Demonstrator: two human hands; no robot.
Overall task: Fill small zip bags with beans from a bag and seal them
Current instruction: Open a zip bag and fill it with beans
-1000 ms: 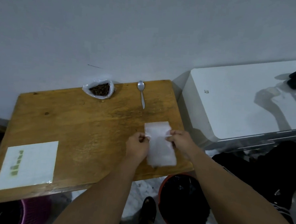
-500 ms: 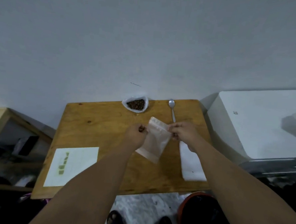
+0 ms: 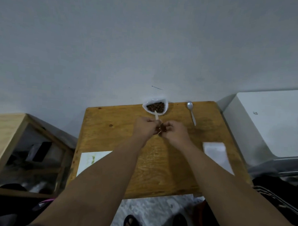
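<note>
The bean bag (image 3: 145, 107) stands open at the far edge of the table (image 3: 108, 136), against the wall (image 3: 149, 43), with its clear plastic rim rolled down. It contains dark brown beans (image 3: 156, 107) in a loose heap. The zip bag (image 3: 156, 115) is held above the far half of the table, just in front of the bean bag and clear of the table top. It presents edge-on to the camera as a thin, pale strip. Its long axis runs away from the person, and its upper end points toward the bean bag and overlaps the near rim of that bag in the view. A brownish part of it shows between the two hands. Whether its mouth is open, and whether it contains anything, cannot be determined. The left hand (image 3: 144, 128) pinches the zip bag with curled fingers at its left side. The right hand (image 3: 175, 132) pinches it with curled fingers at its right side. A spoon (image 3: 191, 113) lies at the far right of the table, bowl toward the wall, handle toward the person. A flat stack of white bags (image 3: 214, 150) lies at the right edge of the table. A white sheet (image 3: 91, 160) lies at the near left of the table, partly covered by the left forearm.
</note>
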